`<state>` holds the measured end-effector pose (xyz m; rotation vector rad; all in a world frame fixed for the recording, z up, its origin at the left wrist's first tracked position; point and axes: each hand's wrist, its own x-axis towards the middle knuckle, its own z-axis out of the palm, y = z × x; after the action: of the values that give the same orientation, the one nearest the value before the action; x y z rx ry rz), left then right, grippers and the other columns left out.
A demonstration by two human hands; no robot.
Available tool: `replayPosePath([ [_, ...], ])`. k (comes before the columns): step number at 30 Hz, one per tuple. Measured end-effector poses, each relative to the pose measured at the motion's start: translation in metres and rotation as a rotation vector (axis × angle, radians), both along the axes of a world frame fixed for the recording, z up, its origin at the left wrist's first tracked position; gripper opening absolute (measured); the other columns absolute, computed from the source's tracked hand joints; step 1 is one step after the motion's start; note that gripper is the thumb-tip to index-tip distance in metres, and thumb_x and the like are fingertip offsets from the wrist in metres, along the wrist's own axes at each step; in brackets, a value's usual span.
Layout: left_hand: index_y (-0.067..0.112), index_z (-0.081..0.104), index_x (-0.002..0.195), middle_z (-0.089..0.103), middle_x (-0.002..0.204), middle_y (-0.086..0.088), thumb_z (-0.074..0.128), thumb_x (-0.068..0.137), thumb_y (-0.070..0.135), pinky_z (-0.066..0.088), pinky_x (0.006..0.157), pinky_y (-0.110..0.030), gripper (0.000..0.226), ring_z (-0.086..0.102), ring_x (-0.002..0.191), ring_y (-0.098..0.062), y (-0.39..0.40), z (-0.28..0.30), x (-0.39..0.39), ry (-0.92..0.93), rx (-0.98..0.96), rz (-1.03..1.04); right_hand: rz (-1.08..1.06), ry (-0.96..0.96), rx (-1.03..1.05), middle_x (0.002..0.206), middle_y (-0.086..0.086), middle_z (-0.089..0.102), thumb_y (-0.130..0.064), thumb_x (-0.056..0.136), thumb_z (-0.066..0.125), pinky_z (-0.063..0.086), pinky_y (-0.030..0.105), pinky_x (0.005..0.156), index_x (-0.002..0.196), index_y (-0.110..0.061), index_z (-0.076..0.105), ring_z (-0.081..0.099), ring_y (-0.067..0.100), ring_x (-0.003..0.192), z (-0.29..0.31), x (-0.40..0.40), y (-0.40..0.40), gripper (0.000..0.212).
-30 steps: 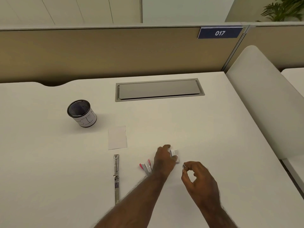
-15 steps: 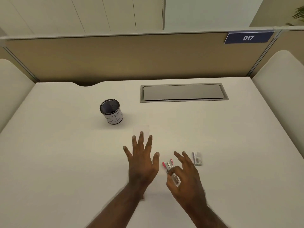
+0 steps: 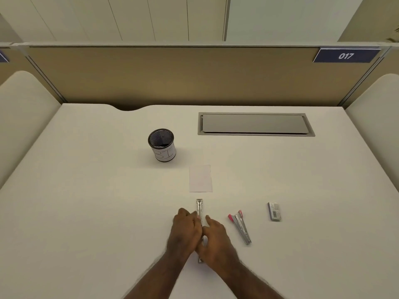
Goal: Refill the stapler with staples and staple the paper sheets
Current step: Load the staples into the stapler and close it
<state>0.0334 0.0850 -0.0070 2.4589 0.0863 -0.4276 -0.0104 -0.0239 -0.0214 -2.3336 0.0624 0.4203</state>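
Observation:
A long silver stapler [image 3: 199, 207] lies opened flat on the white desk, pointing away from me. My left hand [image 3: 185, 230] grips its left side at the middle. My right hand [image 3: 217, 237] presses against its right side, fingers curled over the metal; whatever is under them is hidden. Just beyond the stapler's far end lies a small white stack of paper sheets [image 3: 200, 178]. A small staple box [image 3: 274, 211] with a barcode label sits to the right, apart from both hands.
A second silver tool with pink ends [image 3: 239, 228] lies between my right hand and the staple box. A black mesh cup [image 3: 162, 145] stands at the back left. A grey cable hatch [image 3: 254, 124] is set into the desk, with padded side panels at both edges.
My view has shifted right to left. My left hand left the staple box and came to the stapler; my right hand moved left from the pink tool onto the stapler.

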Motion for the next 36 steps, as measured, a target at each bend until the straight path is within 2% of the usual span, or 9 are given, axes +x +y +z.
replayPosePath([
  [3,0.012,0.062,0.092,0.051,0.099,-0.003,0.041,0.099,0.026,0.049,0.082,-0.032,0.026,0.060,0.087,-0.019,-0.002,-0.002,0.004,0.094,-0.104,0.066,-0.019,-0.109,0.172,0.108,0.002,0.069,-0.033,0.084,0.049,0.051,0.040,0.090,0.094,-0.019,0.068,0.060,0.020,0.105,0.010,0.003,0.001,0.025],
  [5,0.010,0.061,0.083,0.057,0.098,-0.011,0.043,0.097,0.021,0.049,0.072,-0.029,0.025,0.061,0.078,-0.019,-0.005,-0.003,0.007,0.119,-0.165,0.101,-0.054,-0.125,0.272,0.086,-0.005,0.070,-0.032,0.079,0.050,0.054,0.037,0.071,0.091,-0.017,0.067,0.065,0.011,0.079,0.016,0.004,0.002,0.026],
  [7,0.015,0.055,0.066,0.060,0.089,-0.019,0.044,0.095,0.014,0.043,0.060,-0.025,0.031,0.055,0.066,-0.018,-0.008,-0.002,0.010,0.134,-0.234,0.143,-0.075,-0.080,0.289,0.087,-0.007,0.072,-0.030,0.079,0.052,0.054,0.033,0.072,0.097,-0.019,0.068,0.066,0.008,0.078,0.019,0.006,0.003,0.026],
  [11,0.020,0.047,0.057,0.050,0.074,-0.009,0.042,0.091,0.009,0.034,0.055,-0.025,0.036,0.044,0.058,-0.013,-0.010,0.003,0.013,0.183,-0.341,0.264,-0.112,0.000,0.285,0.090,-0.005,0.074,-0.024,0.085,0.058,0.054,0.026,0.080,0.105,-0.023,0.066,0.067,0.009,0.086,0.013,0.005,-0.003,0.021],
  [14,0.013,0.059,0.068,0.060,0.075,-0.005,0.041,0.091,0.006,0.045,0.059,-0.031,0.030,0.054,0.064,-0.019,-0.009,0.004,0.011,0.220,-0.442,0.349,-0.137,0.045,0.287,0.084,-0.009,0.073,-0.019,0.081,0.059,0.050,0.015,0.077,0.085,-0.031,0.066,0.067,0.002,0.086,0.013,0.006,-0.009,0.014],
  [18,0.011,0.065,0.103,0.069,0.096,-0.008,0.052,0.095,0.011,0.061,0.068,-0.039,0.015,0.068,0.086,-0.022,-0.006,0.005,0.011,0.305,-0.587,0.471,-0.209,0.077,0.300,0.082,-0.011,0.073,-0.016,0.079,0.061,0.050,0.016,0.073,0.069,-0.024,0.062,0.065,-0.005,0.082,0.012,0.008,-0.019,0.013],
  [22,0.007,0.065,0.103,0.076,0.093,-0.009,0.055,0.096,0.015,0.057,0.062,-0.031,0.015,0.070,0.075,-0.021,0.000,0.005,0.013,0.410,-0.694,0.439,-0.204,0.066,0.288,0.078,-0.023,0.067,-0.018,0.083,0.063,0.048,0.014,0.066,0.066,-0.029,0.056,0.062,-0.007,0.075,0.016,0.012,-0.027,0.021],
  [26,0.005,0.061,0.108,0.078,0.093,-0.005,0.057,0.096,0.015,0.058,0.078,-0.039,0.015,0.072,0.080,-0.023,0.006,0.005,0.014,0.504,-0.828,0.442,-0.274,-0.008,0.285,0.077,-0.013,0.068,-0.012,0.076,0.067,0.050,0.013,0.063,0.070,-0.018,0.062,0.062,0.002,0.075,0.020,0.015,-0.038,0.009],
  [36,0.006,0.060,0.109,0.077,0.099,-0.007,0.065,0.091,0.019,0.059,0.074,-0.035,0.022,0.073,0.078,-0.021,0.003,0.019,0.015,0.536,-0.940,0.330,-0.381,-0.024,0.349,0.061,-0.008,0.065,-0.010,0.071,0.075,0.047,0.015,0.054,0.064,-0.021,0.060,0.056,0.002,0.054,0.032,0.023,-0.049,0.019],
])
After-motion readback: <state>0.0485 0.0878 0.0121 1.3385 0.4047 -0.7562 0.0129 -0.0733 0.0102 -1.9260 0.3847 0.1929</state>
